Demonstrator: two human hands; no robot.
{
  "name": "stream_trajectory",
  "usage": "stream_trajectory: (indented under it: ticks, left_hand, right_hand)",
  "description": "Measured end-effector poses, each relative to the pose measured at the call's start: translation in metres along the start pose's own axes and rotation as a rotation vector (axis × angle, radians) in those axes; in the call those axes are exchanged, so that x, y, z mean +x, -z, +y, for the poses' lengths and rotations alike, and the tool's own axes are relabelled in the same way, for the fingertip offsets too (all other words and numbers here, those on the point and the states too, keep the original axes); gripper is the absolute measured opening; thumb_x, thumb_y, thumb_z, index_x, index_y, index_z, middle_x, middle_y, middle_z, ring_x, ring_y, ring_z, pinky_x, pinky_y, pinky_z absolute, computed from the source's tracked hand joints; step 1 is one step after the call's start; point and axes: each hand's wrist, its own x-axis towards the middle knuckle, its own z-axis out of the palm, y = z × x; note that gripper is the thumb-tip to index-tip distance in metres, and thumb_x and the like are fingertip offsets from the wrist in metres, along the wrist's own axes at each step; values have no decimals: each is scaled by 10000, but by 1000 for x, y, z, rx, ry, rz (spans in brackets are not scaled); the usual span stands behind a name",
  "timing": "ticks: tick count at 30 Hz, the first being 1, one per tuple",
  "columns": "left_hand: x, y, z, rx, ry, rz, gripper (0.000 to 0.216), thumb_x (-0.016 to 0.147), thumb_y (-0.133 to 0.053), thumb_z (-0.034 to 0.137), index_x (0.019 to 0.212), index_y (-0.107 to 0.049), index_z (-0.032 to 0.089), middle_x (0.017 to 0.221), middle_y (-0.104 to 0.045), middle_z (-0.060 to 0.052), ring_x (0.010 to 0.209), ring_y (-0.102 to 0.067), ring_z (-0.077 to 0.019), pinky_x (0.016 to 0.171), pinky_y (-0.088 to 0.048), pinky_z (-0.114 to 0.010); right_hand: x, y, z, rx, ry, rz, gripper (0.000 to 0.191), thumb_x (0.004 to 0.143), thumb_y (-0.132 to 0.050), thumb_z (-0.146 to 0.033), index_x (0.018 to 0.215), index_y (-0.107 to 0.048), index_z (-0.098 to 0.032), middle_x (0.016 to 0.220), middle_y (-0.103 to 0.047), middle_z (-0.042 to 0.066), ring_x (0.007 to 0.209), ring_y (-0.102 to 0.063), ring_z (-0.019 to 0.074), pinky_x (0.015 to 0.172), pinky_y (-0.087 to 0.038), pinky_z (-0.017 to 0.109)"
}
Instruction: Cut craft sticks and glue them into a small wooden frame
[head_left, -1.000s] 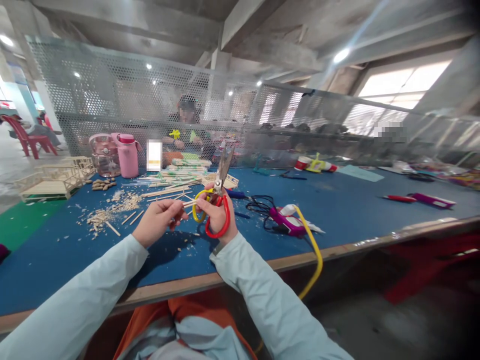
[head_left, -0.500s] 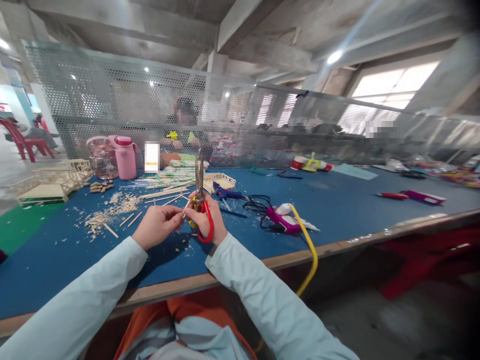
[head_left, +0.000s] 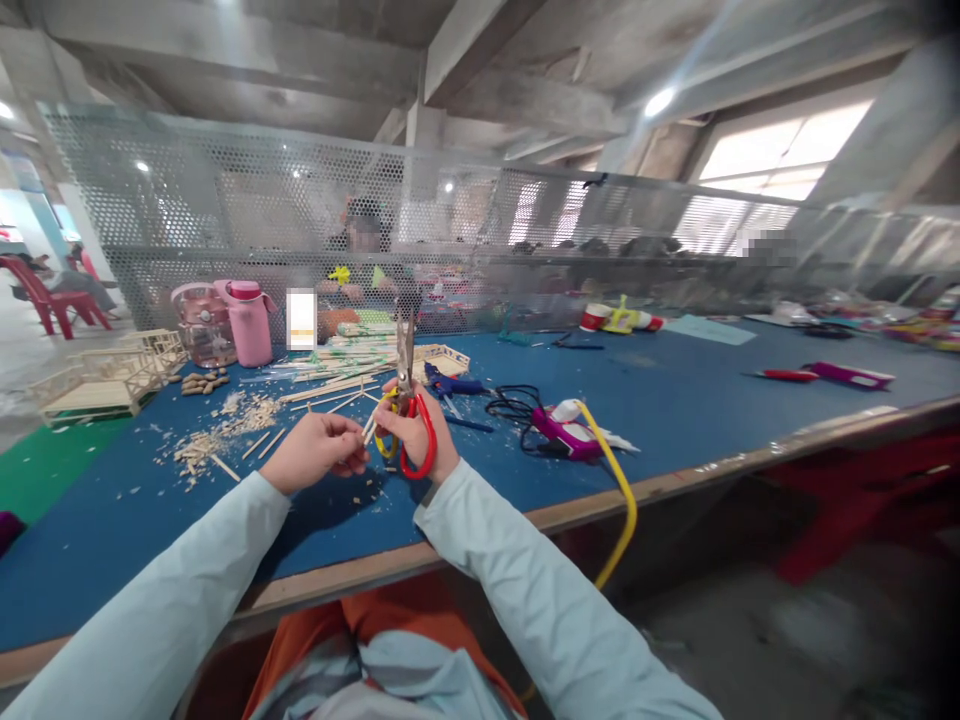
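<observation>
My left hand point(head_left: 311, 455) is closed in a pinch at the lower end of short pale wooden sticks point(head_left: 370, 428). My right hand point(head_left: 435, 445) grips scissors point(head_left: 406, 358) with one red and one yellow handle loop. The blades point up and away from me. The thumb and fingers of that hand also meet the sticks' upper end, so the sticks lie between both hands. Below the hands, small wood scraps point(head_left: 367, 487) are scattered on the blue table point(head_left: 480, 490). How many sticks I hold is hard to tell.
Left lie wood chips point(head_left: 251, 415), peanuts point(head_left: 202, 382) and stick-built frames point(head_left: 97, 385). A pink bottle point(head_left: 250, 330) stands behind. To the right are a blue glue gun point(head_left: 454, 382) and a purple tool point(head_left: 566, 437) with a yellow cord point(head_left: 619, 480). A perforated screen point(head_left: 262, 220) borders the back.
My left hand has drawn slightly down and left from the right hand's fingertips, and more of the sticks shows between them. The scissors have turned a little in my right hand.
</observation>
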Motion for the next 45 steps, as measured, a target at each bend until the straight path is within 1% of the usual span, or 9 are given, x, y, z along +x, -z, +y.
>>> stream_trajectory:
  ticks: [12, 16, 18, 22, 26, 29, 34, 39, 45]
  left_hand:
    - [2, -1, -9, -106, 86, -113, 186, 592, -639, 291, 641, -568, 126, 585, -649, -39, 489, -588, -106, 446, -433, -188]
    - [3, 0, -9, -148, 107, -158, 198, 611, -623, 282, 711, -592, 114, 646, -661, -57, 576, -629, -136, 486, -462, -199]
    - [3, 1, -7, -213, 106, -118, 224, 626, -618, 279, 779, -596, 117, 648, -653, -46, 619, -642, -147, 516, -476, -208]
    - [2, -1, -4, -273, 74, -25, 426, 627, -684, 262, 1011, -546, 140, 688, -655, -28, 619, -631, -122, 548, -481, -210]
    - [3, -5, -5, -251, 52, -95, 678, 573, -754, 228, 1180, -469, 133, 649, -649, -9, 630, -624, -112, 543, -466, -182]
    - [3, -7, -6, -278, 24, -73, 726, 570, -759, 222, 1217, -443, 134, 647, -655, 1, 616, -616, -98, 542, -465, -173]
    - [3, -6, -4, -320, -24, -2, 601, 573, -756, 265, 1121, -533, 161, 727, -677, -17, 685, -638, -128, 542, -479, -190]
    - [5, -4, -7, -356, -61, 27, 487, 537, -765, 325, 961, -598, 153, 715, -677, -25, 680, -646, -150, 524, -484, -199]
    - [11, 7, -10, -363, -124, 126, 425, 556, -747, 335, 907, -597, 150, 712, -677, -35, 667, -645, -147, 545, -491, -211]
  right_hand:
    - [3, 4, 7, 53, -68, -52, 445, 550, -736, -270, 888, -459, -185, 601, -539, -81, 464, -539, 85, 482, -453, 228]
    - [4, 5, 9, 29, -78, -92, 426, 545, -729, -268, 870, -466, -185, 606, -533, -77, 478, -535, 89, 487, -460, 232]
    - [3, 4, 8, -6, -60, -90, 403, 545, -723, -253, 857, -478, -185, 607, -530, -74, 487, -528, 86, 490, -460, 228]
    - [1, 3, 5, -91, -21, -101, 336, 559, -690, -201, 835, -500, -182, 617, -540, -63, 504, -521, 80, 497, -455, 216]
    - [-1, 0, 3, -110, -21, -109, 326, 565, -674, -189, 839, -498, -179, 611, -528, -67, 465, -503, 74, 454, -432, 207]
    - [-1, -1, 3, -75, 0, -60, 330, 593, -673, -244, 859, -488, -183, 610, -514, -69, 465, -496, 73, 454, -430, 210]
    - [1, 3, 2, 23, 35, 106, 332, 644, -648, -347, 887, -473, -204, 662, -532, -44, 601, -559, 105, 523, -456, 216]
    - [2, 1, 1, 37, -9, 125, 341, 640, -639, -383, 876, -472, -203, 655, -540, -41, 586, -554, 104, 517, -450, 212]
    - [-6, 18, -7, -225, -1, 156, 293, 684, -570, -339, 915, -464, -193, 570, -491, -67, 434, -433, 68, 435, -364, 197]
